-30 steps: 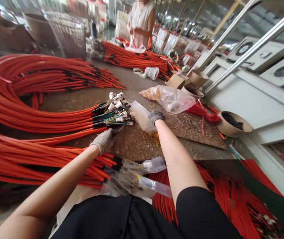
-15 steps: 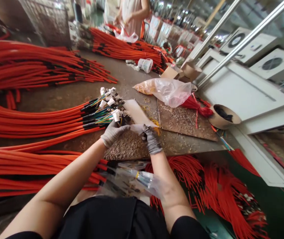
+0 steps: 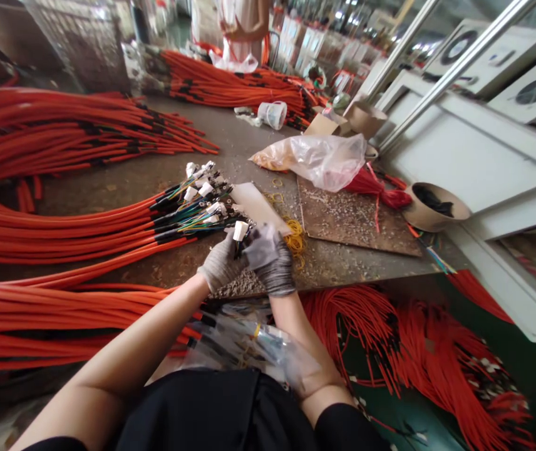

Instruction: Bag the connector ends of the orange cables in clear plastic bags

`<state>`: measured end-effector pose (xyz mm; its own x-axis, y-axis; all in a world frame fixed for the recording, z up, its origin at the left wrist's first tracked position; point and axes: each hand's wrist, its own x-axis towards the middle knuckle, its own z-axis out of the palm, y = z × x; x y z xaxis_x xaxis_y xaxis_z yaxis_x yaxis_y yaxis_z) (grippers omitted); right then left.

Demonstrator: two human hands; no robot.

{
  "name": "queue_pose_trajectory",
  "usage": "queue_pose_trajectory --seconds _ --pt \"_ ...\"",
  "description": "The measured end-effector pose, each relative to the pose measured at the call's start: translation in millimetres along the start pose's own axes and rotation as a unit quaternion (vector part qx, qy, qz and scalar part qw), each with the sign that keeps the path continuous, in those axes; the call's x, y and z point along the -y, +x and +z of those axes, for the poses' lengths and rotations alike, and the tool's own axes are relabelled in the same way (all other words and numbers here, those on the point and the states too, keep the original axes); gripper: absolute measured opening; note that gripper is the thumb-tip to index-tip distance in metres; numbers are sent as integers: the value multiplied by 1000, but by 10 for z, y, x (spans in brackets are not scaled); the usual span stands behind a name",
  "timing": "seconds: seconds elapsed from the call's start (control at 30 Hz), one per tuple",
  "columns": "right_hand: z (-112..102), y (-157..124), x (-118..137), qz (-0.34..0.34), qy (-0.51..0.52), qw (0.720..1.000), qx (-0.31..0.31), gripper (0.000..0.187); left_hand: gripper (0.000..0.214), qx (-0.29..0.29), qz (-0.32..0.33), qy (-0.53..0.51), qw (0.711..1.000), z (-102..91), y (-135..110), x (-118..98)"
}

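Two hands: the left hand (image 3: 221, 264) in a white glove and the right hand (image 3: 273, 270) in a grey glove are held close together above the near edge of the desk (image 3: 230, 141).
One connector: a white connector (image 3: 240, 230) with dark wires is held upright between the hands, clear of the desk.
Fingers: the left fingers (image 3: 227, 248) are closed around the wires just below the connector, and the right fingers (image 3: 273, 245) are pressed together over a piece of clear plastic film (image 3: 261, 245); the blur makes the exact pinch hard to read.
Main bundle: many orange cables (image 3: 75, 228) with white connectors (image 3: 202, 193) lie on the desk just left of the hands.
Nearby on the desk: a white plastic sheet (image 3: 256, 207), yellow rubber bands (image 3: 295, 237), a plastic bag (image 3: 317, 160) and a brown board (image 3: 352, 216) scattered with debris.
Below: bagged cables (image 3: 244, 341) are laid across the lap, and more orange cables (image 3: 390, 332) are heaped on the green floor.
Far end: a co-worker (image 3: 242, 25) is seen standing behind another orange bundle (image 3: 235, 81).
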<state>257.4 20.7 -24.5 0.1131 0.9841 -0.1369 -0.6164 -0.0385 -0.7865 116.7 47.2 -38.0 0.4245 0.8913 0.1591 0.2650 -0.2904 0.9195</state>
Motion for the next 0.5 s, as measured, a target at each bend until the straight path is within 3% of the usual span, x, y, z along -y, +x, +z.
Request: queue_pose_trajectory --seconds 0.07,0.13,0.27,0.37,0.43,0.5 --pt "-42 55 98 -47 48 994 -88 32 49 -12 8 8 1000 1 -53 -70" --pt "-33 74 193 -71 68 988 -120 25 38 7 9 15 1000 16 -81 -133" --pt "160 -21 167 -42 7 998 -48 30 36 138 -74 17 988 -62 -67 -122" --pt "226 -138 -2 -54 -126 990 -20 26 46 233 -147 -104 956 -305 -119 25" --pt "172 -192 -104 -49 -250 967 2 22 64 216 -176 -218 935 -454 -191 104" --pt "80 -213 -165 -28 -332 943 25 22 71 133 -169 -273 938 -493 -243 118"
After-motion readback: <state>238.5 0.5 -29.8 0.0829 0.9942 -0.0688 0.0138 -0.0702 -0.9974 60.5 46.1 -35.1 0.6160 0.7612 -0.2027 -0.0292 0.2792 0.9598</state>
